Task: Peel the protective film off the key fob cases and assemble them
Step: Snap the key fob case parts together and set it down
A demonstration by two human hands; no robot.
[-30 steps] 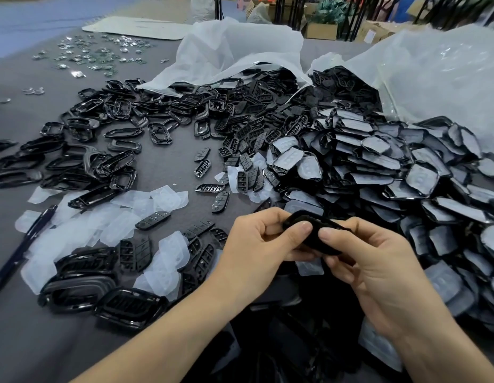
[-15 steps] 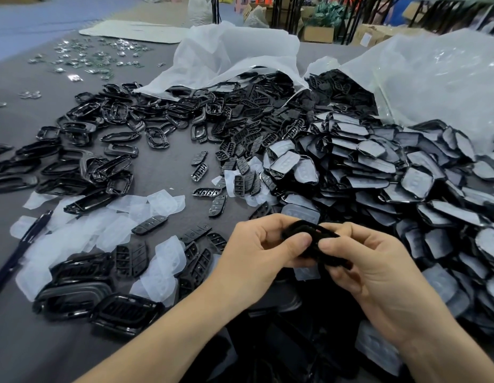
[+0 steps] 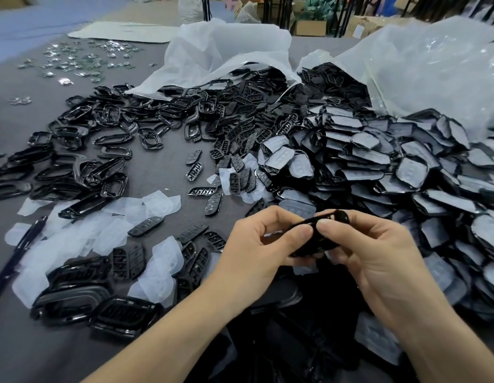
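Both hands hold one black key fob case point(image 3: 317, 239) above the table's near edge. My left hand point(image 3: 262, 250) grips its left side, thumb pressed on top. My right hand point(image 3: 376, 255) pinches its right end between thumb and fingers. The case is tilted edge-up and my fingers hide much of it. A big heap of film-covered case shells point(image 3: 392, 167) lies to the right. Black frames point(image 3: 82, 161) are spread at the left. Small button pads point(image 3: 196, 172) lie in the middle. Peeled clear films point(image 3: 96, 230) are scattered at the lower left.
Two open plastic bags, one white point(image 3: 229, 51) and one clear point(image 3: 434, 73), spill parts at the back. Small shiny metal pieces point(image 3: 80, 62) lie at the far left. A dark pen point(image 3: 16, 252) rests near the left edge. Assembled cases point(image 3: 85, 302) sit in front left on the grey table point(image 3: 163, 158).
The case has turned in my hands from lying flat to standing more on edge. Both hands stay in the same place.
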